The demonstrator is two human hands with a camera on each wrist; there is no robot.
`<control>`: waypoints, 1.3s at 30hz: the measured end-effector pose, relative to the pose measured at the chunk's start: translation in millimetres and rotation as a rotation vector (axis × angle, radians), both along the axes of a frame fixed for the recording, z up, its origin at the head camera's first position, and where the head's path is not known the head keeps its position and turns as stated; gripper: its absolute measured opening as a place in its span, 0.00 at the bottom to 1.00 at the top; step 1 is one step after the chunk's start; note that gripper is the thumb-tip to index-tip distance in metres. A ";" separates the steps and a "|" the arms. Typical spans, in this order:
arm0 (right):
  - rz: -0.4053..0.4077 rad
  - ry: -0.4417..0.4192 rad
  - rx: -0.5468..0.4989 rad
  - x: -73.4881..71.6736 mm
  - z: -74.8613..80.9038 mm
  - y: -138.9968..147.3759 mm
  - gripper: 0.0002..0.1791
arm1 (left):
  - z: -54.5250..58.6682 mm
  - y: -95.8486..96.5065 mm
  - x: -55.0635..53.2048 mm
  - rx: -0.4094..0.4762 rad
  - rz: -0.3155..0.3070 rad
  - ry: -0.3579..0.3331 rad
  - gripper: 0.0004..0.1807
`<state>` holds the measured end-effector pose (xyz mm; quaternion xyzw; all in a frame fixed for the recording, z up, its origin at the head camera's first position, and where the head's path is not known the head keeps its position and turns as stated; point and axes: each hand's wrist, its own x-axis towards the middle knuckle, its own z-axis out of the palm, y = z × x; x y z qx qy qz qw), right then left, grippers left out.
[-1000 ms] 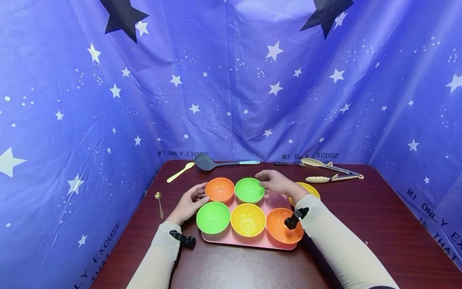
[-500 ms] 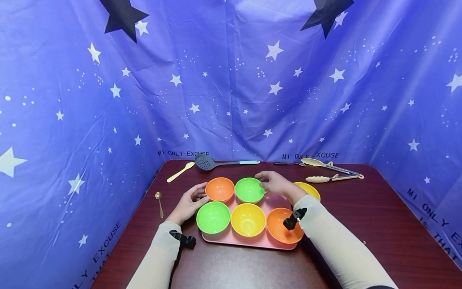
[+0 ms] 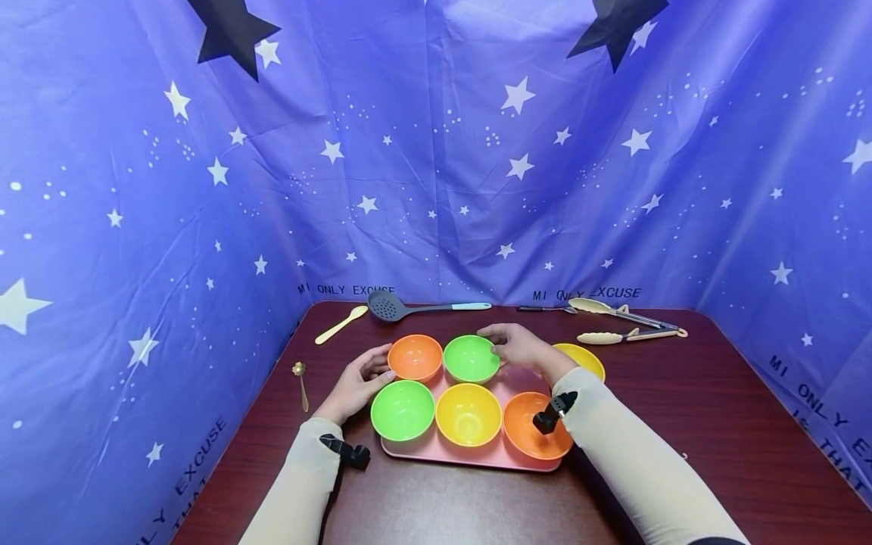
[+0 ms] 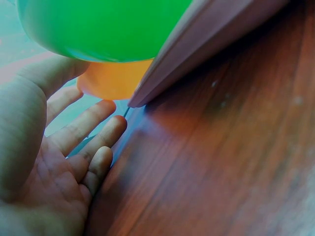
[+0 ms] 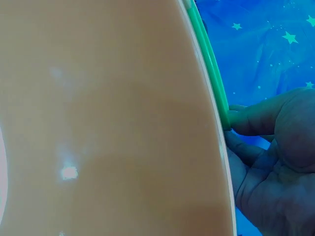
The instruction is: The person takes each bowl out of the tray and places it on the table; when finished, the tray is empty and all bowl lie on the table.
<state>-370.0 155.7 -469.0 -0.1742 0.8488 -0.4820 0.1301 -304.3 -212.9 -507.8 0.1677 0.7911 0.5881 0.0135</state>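
My left hand (image 3: 357,382) rests beside the back-left orange bowl (image 3: 415,358), fingers loosely spread along its outer side. In the left wrist view the thumb (image 4: 54,71) lies just under the front-left green bowl (image 4: 103,29). My right hand (image 3: 521,348) touches the right edge of the back green bowl (image 3: 471,359); in the right wrist view its thumb (image 5: 256,118) lies against that green wall, the other fingers partly hidden. A yellow bowl (image 3: 468,415) and another orange bowl (image 3: 527,435) stand in the front row on the pink tray (image 3: 470,456).
Another yellow bowl (image 3: 584,362) stands right of the tray, partly behind the right forearm. Along the back lie a yellow spoon (image 3: 341,325), a slotted skimmer (image 3: 388,306), a small dark utensil (image 3: 545,309) and tongs (image 3: 633,325). A small gold spoon (image 3: 301,386) lies at left.
The right hand and forearm have shifted very slightly to the left. The left hand, the bowls and the tray stay where they were.
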 end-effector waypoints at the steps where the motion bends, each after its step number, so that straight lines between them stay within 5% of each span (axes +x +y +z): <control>1: -0.006 -0.007 -0.002 0.5 0.3 0.3 0.24 | -0.4 0.0 0.0 0.001 0.002 -0.001 0.32; 23: -0.046 -0.044 -0.118 7.6 17.2 19.0 0.25 | -5.6 1.5 -2.8 -0.020 0.028 0.003 0.32; 39: -0.104 -0.008 -0.205 30.7 32.7 39.2 0.26 | -0.8 -1.1 -0.8 -0.007 0.009 -0.008 0.32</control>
